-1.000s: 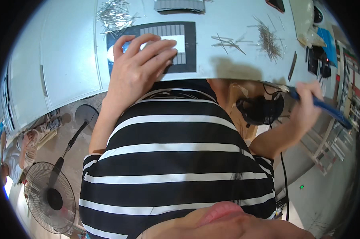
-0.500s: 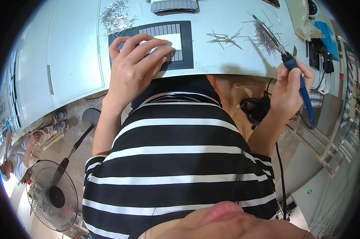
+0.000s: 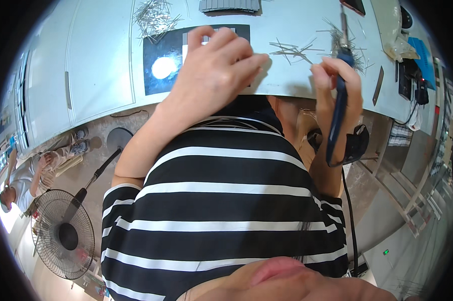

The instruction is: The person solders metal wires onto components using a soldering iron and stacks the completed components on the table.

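Observation:
My left hand (image 3: 219,70) is over a dark rectangular mat (image 3: 153,52), its fingers bent and spread apart, reaching past the mat's right edge. I make out nothing in it, though some fingertips are hidden. Under it, a white piece with grey strips (image 3: 185,39) is mostly covered. My right hand (image 3: 354,83) is closed around the blue handle of a soldering iron (image 3: 344,56), whose metal shaft points away toward the far edge. Between the hands lies a small group of thin metal strips (image 3: 292,50).
More thin strips lie in a pile (image 3: 155,21) at the left and a heap (image 3: 357,54) behind the iron. At the back is a grey ribbed stack (image 3: 230,5). A blue box (image 3: 418,55) stands right. A fan (image 3: 66,236) and a seated person (image 3: 28,180) are at left.
My left hand has moved right across the mat, off the white piece it was touching. My right hand has moved left, and the soldering iron has turned to point more straight ahead.

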`<state>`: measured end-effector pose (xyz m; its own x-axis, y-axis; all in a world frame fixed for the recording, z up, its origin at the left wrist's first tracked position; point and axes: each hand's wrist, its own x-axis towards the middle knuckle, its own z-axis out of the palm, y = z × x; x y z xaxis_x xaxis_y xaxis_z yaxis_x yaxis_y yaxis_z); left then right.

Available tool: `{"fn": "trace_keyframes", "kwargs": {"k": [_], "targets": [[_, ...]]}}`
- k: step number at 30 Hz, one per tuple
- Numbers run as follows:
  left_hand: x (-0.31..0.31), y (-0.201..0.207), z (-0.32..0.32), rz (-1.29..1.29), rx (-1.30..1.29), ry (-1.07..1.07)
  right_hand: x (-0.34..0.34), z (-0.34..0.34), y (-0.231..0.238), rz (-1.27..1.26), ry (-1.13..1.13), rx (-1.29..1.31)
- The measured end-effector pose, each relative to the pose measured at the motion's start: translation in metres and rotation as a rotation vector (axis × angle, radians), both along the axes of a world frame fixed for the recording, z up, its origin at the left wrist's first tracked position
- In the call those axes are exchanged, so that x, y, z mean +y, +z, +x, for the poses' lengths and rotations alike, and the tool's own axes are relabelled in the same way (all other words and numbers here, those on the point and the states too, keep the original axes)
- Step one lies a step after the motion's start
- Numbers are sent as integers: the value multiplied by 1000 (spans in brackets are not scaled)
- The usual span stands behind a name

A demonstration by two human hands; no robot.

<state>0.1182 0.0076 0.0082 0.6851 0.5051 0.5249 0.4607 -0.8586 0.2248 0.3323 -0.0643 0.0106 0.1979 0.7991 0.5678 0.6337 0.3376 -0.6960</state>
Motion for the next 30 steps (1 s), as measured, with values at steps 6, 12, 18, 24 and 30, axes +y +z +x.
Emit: {"fn": "trace_keyframes", "kwargs": {"k": [6, 12, 18, 24, 30], "targets": [[-2, -11, 14, -4, 126, 8, 18, -6, -17, -150, -66, -86], [-1, -3, 2, 8, 132, -46, 26, 3, -22, -98, -112, -280], [7, 2, -8, 10, 192, -85, 28, -7, -12, -82, -34, -265], [6, 9, -28, 40, 160, -23, 33, -20, -26, -74, 88, -325], [-7, -7, -48, -28, 83, 114, 31, -33, -28, -69, 90, -291]]}}
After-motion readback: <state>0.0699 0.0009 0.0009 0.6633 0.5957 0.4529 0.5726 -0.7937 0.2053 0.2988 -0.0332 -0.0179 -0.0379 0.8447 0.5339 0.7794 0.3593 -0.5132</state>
